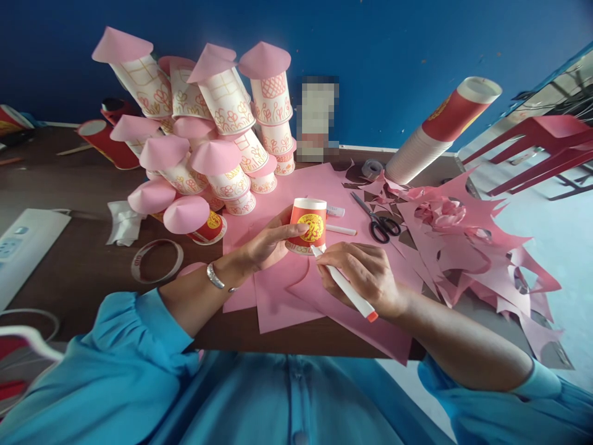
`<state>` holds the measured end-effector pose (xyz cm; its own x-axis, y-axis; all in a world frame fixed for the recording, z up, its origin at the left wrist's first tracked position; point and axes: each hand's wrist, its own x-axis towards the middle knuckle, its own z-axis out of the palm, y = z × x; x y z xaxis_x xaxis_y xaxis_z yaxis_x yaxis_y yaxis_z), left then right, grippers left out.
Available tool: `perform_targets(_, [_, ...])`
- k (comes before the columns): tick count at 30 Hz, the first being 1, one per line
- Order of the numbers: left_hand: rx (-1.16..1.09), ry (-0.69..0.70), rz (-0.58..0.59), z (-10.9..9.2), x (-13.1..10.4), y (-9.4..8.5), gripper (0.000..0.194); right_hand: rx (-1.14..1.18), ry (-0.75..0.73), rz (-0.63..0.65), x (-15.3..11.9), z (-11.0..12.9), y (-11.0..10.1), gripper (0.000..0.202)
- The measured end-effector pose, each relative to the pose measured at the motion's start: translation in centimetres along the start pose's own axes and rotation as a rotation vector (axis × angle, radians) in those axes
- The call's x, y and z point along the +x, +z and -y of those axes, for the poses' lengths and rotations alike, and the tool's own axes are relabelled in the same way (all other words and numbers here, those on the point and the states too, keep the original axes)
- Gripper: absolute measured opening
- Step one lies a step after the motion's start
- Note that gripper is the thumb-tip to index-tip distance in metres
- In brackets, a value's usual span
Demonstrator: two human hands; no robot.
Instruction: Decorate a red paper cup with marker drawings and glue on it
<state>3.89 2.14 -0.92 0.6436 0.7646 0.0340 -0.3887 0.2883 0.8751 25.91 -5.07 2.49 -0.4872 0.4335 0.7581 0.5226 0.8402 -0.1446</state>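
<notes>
My left hand (273, 242) is wrapped round a red and white paper cup (302, 213) with a yellow round emblem, its thumb across the front. The cup's white rim band bears small drawn marks near the bottom. In my right hand (364, 275) is a white marker pen (347, 289) with an orange end, its tip at the cup's lower edge. Pink paper sheets (278, 303) lie beneath both hands. Just behind the cup are a capped marker (341, 230) and a small white tube (336, 211). Black scissors (377, 219) lie to the right.
Stacked white cups with pink cone roofs (222, 164) stand at the back left. A tall leaning stack of cups (428, 139) rises at the back right, beside pink paper scraps (477, 241). A tape roll (157, 261) lies left; a red stool (551, 142) stands beyond the table.
</notes>
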Motion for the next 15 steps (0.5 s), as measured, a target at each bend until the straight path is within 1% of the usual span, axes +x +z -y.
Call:
perform_targets(2, [-0.006, 0.001, 0.001, 0.0, 0.0, 0.0, 0.058, -0.002, 0.007, 0.006, -0.1, 0.0, 0.0, 0.020])
perform_targets(5, [-0.005, -0.006, 0.007, 0.0, 0.0, 0.0, 0.057, -0.001, 0.010, 0.015, -0.1, 0.0, -0.1, 0.021])
perform_targets(12, [-0.040, 0.044, -0.013, 0.7, 0.0, -0.6, 0.038, -0.006, 0.015, 0.027, 0.0, 0.1, -0.1, 0.021])
perform_targets(15, [-0.060, 0.074, -0.019, 1.1, 0.0, -0.9, 0.033, -0.004, 0.008, 0.027, 0.0, 0.1, -0.1, 0.019])
